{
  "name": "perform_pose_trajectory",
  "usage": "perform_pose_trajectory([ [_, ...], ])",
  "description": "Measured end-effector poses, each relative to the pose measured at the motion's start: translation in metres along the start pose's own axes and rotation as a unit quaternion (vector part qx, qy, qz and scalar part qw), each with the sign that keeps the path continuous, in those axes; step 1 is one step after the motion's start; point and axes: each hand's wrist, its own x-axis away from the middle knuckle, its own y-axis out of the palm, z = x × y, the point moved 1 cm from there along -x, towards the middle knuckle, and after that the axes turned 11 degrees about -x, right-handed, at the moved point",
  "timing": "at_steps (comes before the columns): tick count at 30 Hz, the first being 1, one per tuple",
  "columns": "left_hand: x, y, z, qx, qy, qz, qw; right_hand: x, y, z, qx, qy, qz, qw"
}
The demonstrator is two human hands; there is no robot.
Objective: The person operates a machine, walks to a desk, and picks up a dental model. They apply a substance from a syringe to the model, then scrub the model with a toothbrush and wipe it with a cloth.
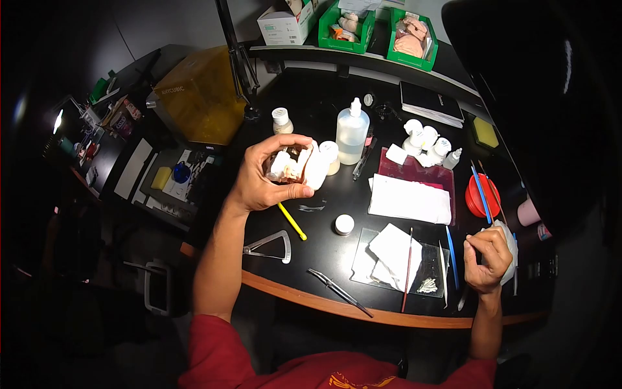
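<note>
Two hands work well apart over a black worktable with a wooden edge (311,256). Raised at centre-left of the frame, the left hand (262,178) is closed around a white plaster dental cast with a brownish-pink part (297,165), thumb above and fingers curled beneath. The cast's long axis runs roughly left to right across the frame, its white end pointing right. At the lower right, the right hand (487,256) is curled narrow around a crumpled white tissue (512,243), fingertips pinched, possibly on a thin tool. From that hand the cast lies well away, up and to the left.
</note>
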Motion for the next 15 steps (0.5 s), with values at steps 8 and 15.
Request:
perform_pose_trajectory([
  [8, -0.0012, 0.0006, 0.0027, 0.028, 0.037, 0.002, 0.999, 0.0006, 0.0022, 0.0031, -0.007, -0.009, -0.008, 1.0],
  [15, -0.0016, -0.0007, 0.0039, 0.022, 0.056, 0.008, 0.998, 0.001, 0.0033, 0.004, -0.006, -0.008, -0.004, 1.0],
])
